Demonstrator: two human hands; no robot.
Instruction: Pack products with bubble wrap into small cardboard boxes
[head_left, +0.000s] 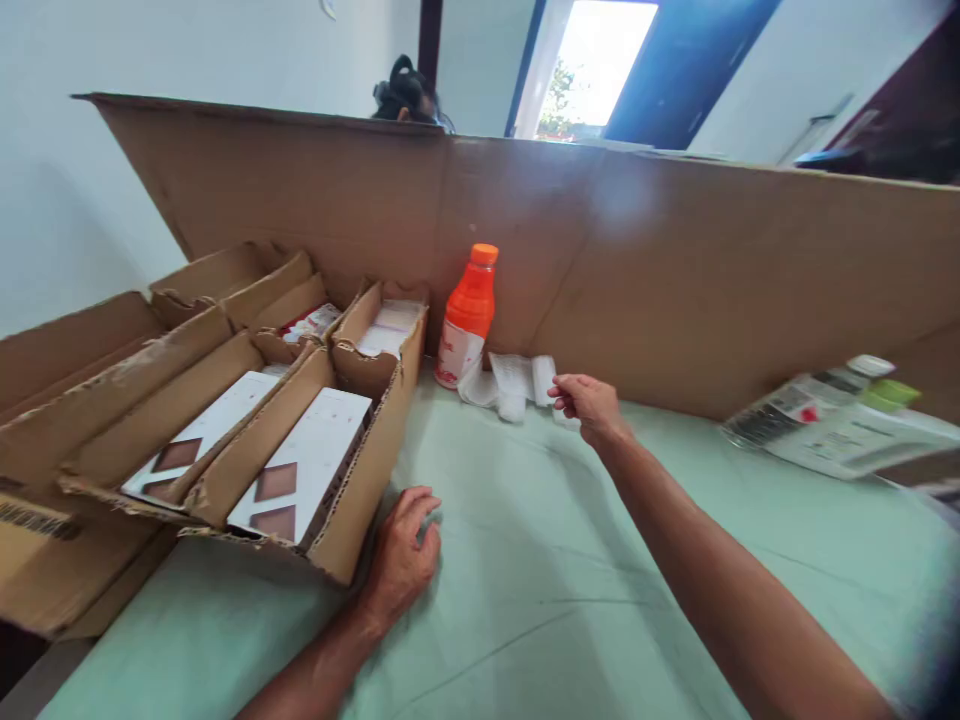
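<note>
Right hand fingers pinched on white packet — long axis upright; left hand curled, empty.

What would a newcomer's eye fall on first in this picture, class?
The bright orange plastic bottle stands against the tall brown cardboard wall. Just right of it, the right hand pinches a strip of white paper packets. The left hand rests on the pale green cloth beside the open cardboard boxes.
</note>
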